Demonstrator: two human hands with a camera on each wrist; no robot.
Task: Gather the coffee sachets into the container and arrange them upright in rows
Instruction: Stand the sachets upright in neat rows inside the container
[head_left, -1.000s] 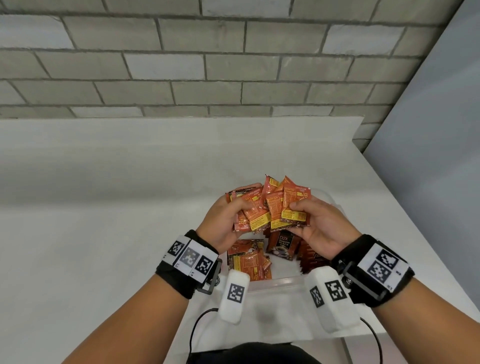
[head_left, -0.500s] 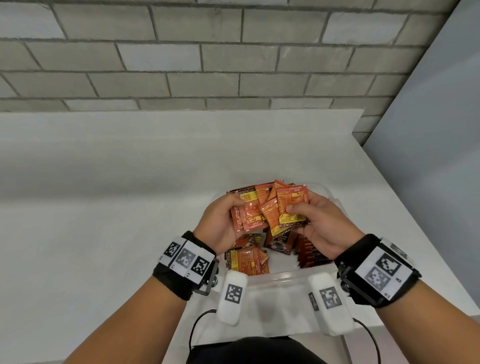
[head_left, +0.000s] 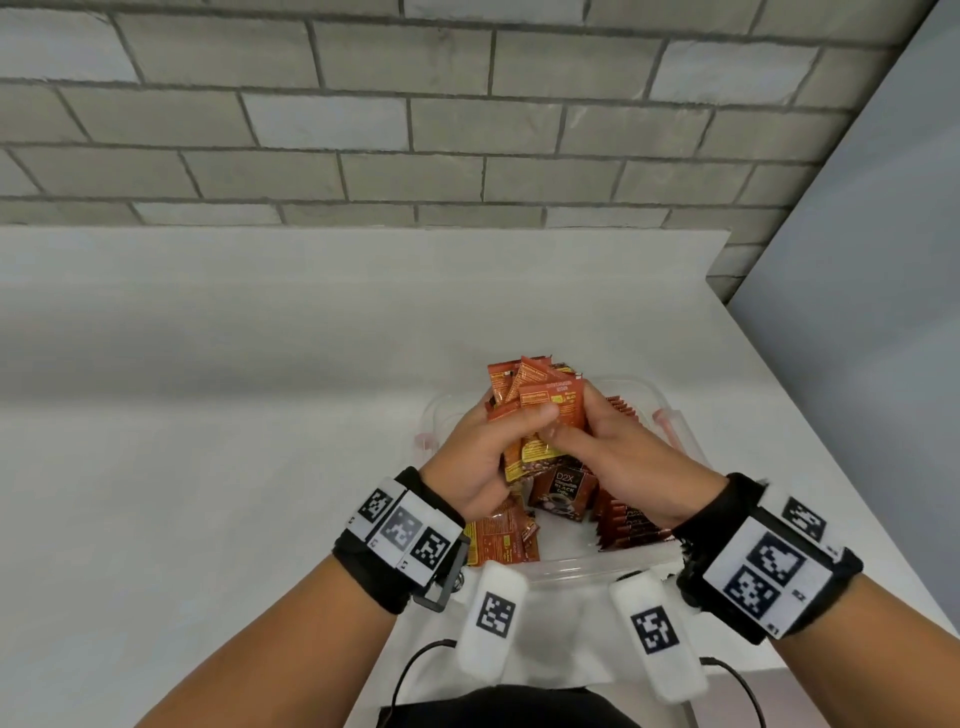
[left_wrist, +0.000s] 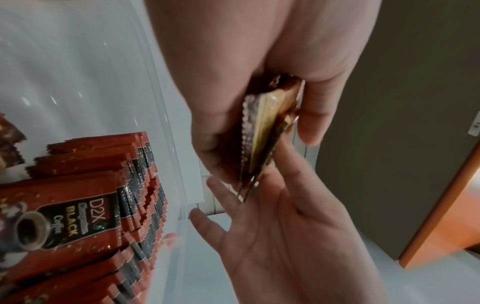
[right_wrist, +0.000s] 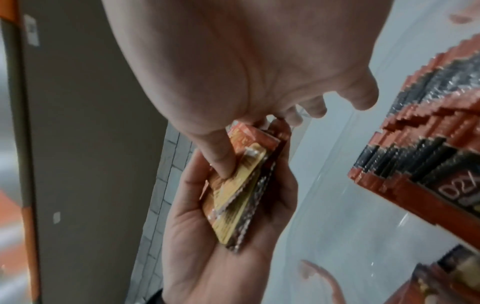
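Observation:
A bundle of orange-red coffee sachets (head_left: 540, 402) is held upright over the clear plastic container (head_left: 576, 565). My left hand (head_left: 485, 452) grips the bundle from the left, thumb across its front. My right hand (head_left: 608, 447) pinches it from the right, thumb on the front and fingers behind. In the left wrist view the bundle (left_wrist: 265, 131) sits between my left thumb and fingers, its edge against my right hand (left_wrist: 285, 236). A row of upright sachets (head_left: 626, 525) fills the container's right side. Loose sachets (head_left: 498, 540) lie at its left.
The container stands on a white table (head_left: 208, 415) near its front edge. A grey brick wall (head_left: 363, 130) rises behind, and a grey panel (head_left: 883, 260) stands beyond the table's right edge. One dark-faced sachet (head_left: 563, 491) leans in the container's middle.
My hands have drawn closer together. The fanned sachets have been squeezed into a tighter bundle, and it sits slightly lower over the container.

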